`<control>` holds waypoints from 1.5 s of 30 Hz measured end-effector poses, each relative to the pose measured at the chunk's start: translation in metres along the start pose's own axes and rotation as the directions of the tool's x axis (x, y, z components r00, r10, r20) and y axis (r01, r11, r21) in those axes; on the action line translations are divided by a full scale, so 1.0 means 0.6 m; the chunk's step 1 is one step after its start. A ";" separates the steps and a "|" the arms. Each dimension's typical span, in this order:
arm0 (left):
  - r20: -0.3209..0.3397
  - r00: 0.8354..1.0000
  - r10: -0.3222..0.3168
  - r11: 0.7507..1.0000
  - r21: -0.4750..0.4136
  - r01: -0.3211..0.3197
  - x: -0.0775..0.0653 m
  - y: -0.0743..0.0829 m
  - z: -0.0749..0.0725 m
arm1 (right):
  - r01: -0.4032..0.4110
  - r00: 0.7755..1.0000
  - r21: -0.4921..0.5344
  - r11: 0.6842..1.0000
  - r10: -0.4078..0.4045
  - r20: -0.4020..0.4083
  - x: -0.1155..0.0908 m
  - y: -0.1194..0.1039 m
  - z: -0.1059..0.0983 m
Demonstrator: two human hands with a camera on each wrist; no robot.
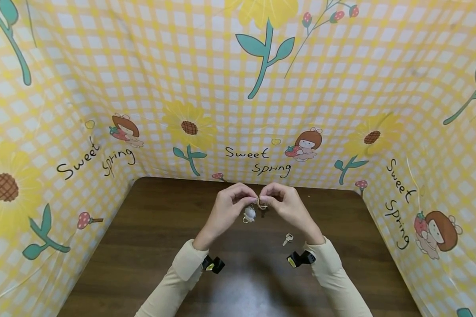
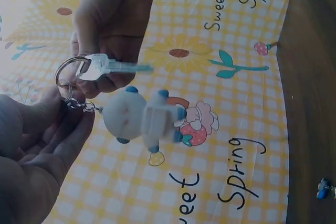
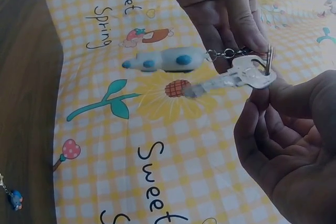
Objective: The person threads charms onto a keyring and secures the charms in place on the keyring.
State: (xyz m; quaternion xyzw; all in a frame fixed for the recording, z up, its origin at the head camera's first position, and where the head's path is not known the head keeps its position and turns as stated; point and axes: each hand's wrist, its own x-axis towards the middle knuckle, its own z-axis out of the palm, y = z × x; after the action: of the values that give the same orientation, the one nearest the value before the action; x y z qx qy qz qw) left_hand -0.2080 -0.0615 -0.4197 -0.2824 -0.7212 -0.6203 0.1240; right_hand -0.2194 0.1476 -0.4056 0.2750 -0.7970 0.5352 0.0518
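Observation:
Both hands meet above the table, holding one metal key ring (image 2: 68,72) between them. My left hand (image 1: 227,209) pinches it with thumb and fingers where a short chain (image 2: 84,106) joins on. From that chain hangs a small white figurine (image 2: 139,116) with blue ears, hands and feet. A silver key (image 3: 236,80) dangles on the ring, its head around the wire. The right hand (image 1: 289,209) pinches the ring close to the key's head, thumb against fingertips.
Another key (image 1: 288,239) lies on the dark wooden table (image 1: 143,246), nearer to me than the right hand. A small blue charm (image 3: 16,199) also lies on the table. Yellow checked cloth (image 1: 206,88) walls the back and both sides.

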 end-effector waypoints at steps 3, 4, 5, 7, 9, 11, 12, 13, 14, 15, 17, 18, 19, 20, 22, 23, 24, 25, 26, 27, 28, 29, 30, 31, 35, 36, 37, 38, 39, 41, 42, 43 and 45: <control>0.006 0.999 0.042 0.999 0.032 -0.043 0.000 -0.003 0.003 | -0.010 1.000 0.001 1.000 0.010 0.007 0.001 -0.001 -0.001; 0.005 0.999 0.054 0.998 0.041 -0.054 0.000 -0.003 0.003 | -0.015 1.000 0.005 1.000 0.015 0.008 0.001 -0.001 -0.002; 0.003 0.998 0.063 0.997 0.048 -0.063 -0.001 -0.004 0.004 | -0.020 1.000 0.005 1.000 0.020 0.010 0.001 -0.001 -0.002; 0.000 0.997 0.078 0.995 0.057 -0.078 -0.001 -0.005 0.005 | -0.028 1.000 0.002 1.000 0.028 0.010 0.001 -0.001 -0.002; -0.002 0.997 0.083 0.995 0.057 -0.083 -0.001 -0.005 0.006 | -0.031 0.999 0.003 1.000 0.031 0.007 0.001 -0.001 -0.002; -0.006 0.996 0.093 0.994 0.055 -0.093 -0.002 -0.007 0.006 | -0.035 0.999 0.001 0.999 0.035 -0.003 0.001 0.000 -0.002; -0.008 0.995 0.099 0.994 0.055 -0.099 -0.002 -0.008 0.006 | -0.035 0.999 0.003 0.999 0.035 -0.009 0.001 0.000 -0.001; -0.012 0.994 0.106 0.993 0.055 -0.105 -0.002 -0.009 0.005 | -0.034 0.999 0.005 0.999 0.034 -0.015 0.002 0.000 -0.001; -0.015 0.993 0.115 0.992 0.056 -0.113 -0.002 -0.009 0.005 | -0.032 0.999 0.009 0.999 0.032 -0.024 0.002 0.001 -0.001; -0.019 0.992 0.122 0.991 0.060 -0.121 -0.002 -0.010 0.004 | -0.028 0.999 0.014 1.000 0.029 -0.033 0.002 0.001 0.000; -0.025 0.991 0.134 0.989 0.068 -0.132 -0.002 -0.010 0.002 | -0.015 0.999 0.016 1.000 0.016 -0.051 0.002 0.003 0.000; -0.027 0.990 0.136 0.988 0.072 -0.134 -0.002 -0.010 0.002 | -0.006 0.998 0.021 1.000 0.008 -0.061 0.002 0.003 0.000; -0.025 0.990 0.136 0.988 0.070 -0.134 -0.002 -0.009 0.001 | 0.002 0.997 0.024 1.000 0.000 -0.073 0.001 0.004 0.000; -0.021 0.991 0.133 0.989 0.068 -0.131 -0.002 -0.009 0.001 | 0.011 0.996 0.027 1.000 -0.009 -0.085 0.001 0.005 0.000; -0.014 0.993 0.118 0.991 0.063 -0.117 -0.002 -0.008 0.000 | 0.025 0.994 0.035 0.999 -0.022 -0.105 0.000 0.006 -0.001; -0.009 0.994 0.109 0.992 0.059 -0.108 -0.001 -0.008 -0.001 | 0.031 0.993 0.037 0.999 -0.027 -0.112 0.000 0.007 -0.001; -0.007 0.995 0.098 0.993 0.058 -0.098 -0.001 -0.008 -0.001 | 0.037 0.993 0.034 0.999 -0.033 -0.117 0.000 0.007 -0.001; -0.006 0.996 0.088 0.994 0.059 -0.087 -0.001 -0.008 -0.001 | 0.042 0.992 0.027 0.999 -0.039 -0.119 0.000 0.009 -0.001; -0.007 0.997 0.075 0.995 0.067 -0.074 -0.001 -0.008 -0.001 | 0.050 0.992 0.020 0.999 -0.047 -0.117 0.000 0.010 -0.001; -0.008 0.998 0.061 0.995 0.077 -0.061 -0.001 -0.008 -0.001 | 0.056 0.992 0.017 0.998 -0.054 -0.112 -0.001 0.011 -0.002; -0.008 0.999 0.051 0.995 0.088 -0.050 -0.001 -0.009 -0.002 | 0.061 0.993 0.011 0.998 -0.060 -0.106 -0.001 0.012 -0.002; -0.009 0.999 0.043 0.994 0.103 -0.041 -0.001 -0.011 -0.002 | 0.062 0.994 0.010 0.998 -0.061 -0.091 -0.001 0.013 -0.002; -0.011 0.999 0.035 0.993 0.116 -0.034 -0.001 -0.012 -0.002 | 0.056 0.996 0.016 0.998 -0.055 -0.072 -0.001 0.013 -0.002; -0.011 1.000 0.029 0.992 0.126 -0.028 -0.001 -0.014 -0.003 | 0.046 0.998 0.022 0.999 -0.045 -0.051 -0.002 0.014 -0.002; -0.012 1.000 0.023 0.990 0.139 -0.021 -0.001 -0.017 -0.005 | -0.022 0.999 0.052 0.998 0.020 0.035 -0.004 0.011 -0.003; -0.010 1.000 0.022 0.991 0.134 -0.020 -0.001 -0.017 -0.006 | -0.033 0.999 0.051 0.998 0.031 0.045 -0.004 0.011 -0.003; -0.007 1.000 0.024 0.991 0.130 -0.023 0.001 -0.016 -0.007 | -0.036 0.998 0.045 0.998 0.034 0.049 -0.004 0.011 -0.003; -0.003 1.000 0.027 0.992 0.126 -0.026 0.002 -0.015 -0.007 | -0.036 0.998 0.041 0.999 0.034 0.046 -0.004 0.010 -0.003; 0.002 1.000 0.031 0.992 0.126 -0.031 0.003 -0.015 -0.008 | -0.031 0.999 0.032 0.999 0.030 0.037 -0.003 0.010 -0.003; 0.010 0.999 0.046 0.990 0.130 -0.047 0.007 -0.014 -0.008 | -0.012 1.000 0.017 1.000 0.012 0.010 -0.002 0.012 -0.002; 0.014 0.998 0.055 0.989 0.134 -0.056 0.008 -0.013 -0.009 | -0.005 1.000 0.011 1.000 0.005 -0.009 -0.002 0.012 -0.001; 0.017 0.998 0.064 0.988 0.142 -0.066 0.009 -0.013 -0.009 | 0.003 1.000 0.006 1.000 -0.003 -0.028 -0.001 0.012 0.000; 0.016 0.997 0.080 0.983 0.163 -0.081 0.011 -0.012 -0.008 | 0.016 0.998 0.002 1.000 -0.016 -0.066 -0.002 0.014 0.003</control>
State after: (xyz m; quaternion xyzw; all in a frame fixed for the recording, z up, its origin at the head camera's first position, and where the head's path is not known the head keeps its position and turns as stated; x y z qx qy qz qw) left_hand -0.2183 -0.0651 -0.4211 -0.3032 -0.7581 -0.5524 0.1683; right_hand -0.2223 0.1488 -0.4136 0.2634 -0.7920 0.5447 0.0821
